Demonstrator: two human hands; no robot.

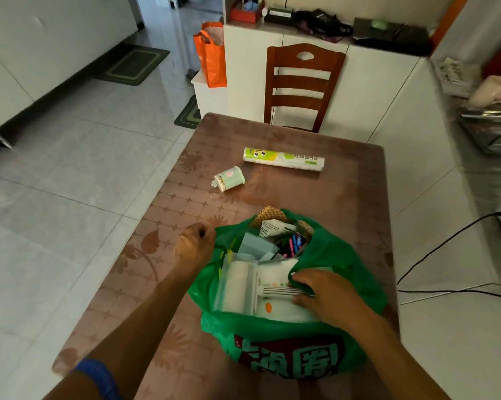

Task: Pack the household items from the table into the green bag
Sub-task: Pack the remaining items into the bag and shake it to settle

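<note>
A: How many things lie loose on the table (pixel 344 197)?

B: Two. One roll (pixel 284 159) in a green and white wrapper lies on its side toward the far end, and one small pale green tub (pixel 229 178) lies tipped over just left of it, nearer the bag. The two are apart, not touching.

A: And the green bag (pixel 344 255)?

B: One, standing open at the near end of the table. Inside I can make out one clear zip pouch (pixel 237 287) with white contents, a bunch of pink and blue clips (pixel 295 243), and a few packets I cannot count.

A: The hands?

B: Two bare ones. The left hand (pixel 194 243) is at the bag's left rim, fingers curled into a closed grip on the green plastic, the forearm stretched forward over the table. The right hand (pixel 327 295) reaches into the bag's mouth from the right, palm down, resting on the white items; its grip looks narrow, but I cannot tell whether it holds anything.

A: Anything past the table?

B: One wooden chair (pixel 301 85) at the far end.
</note>
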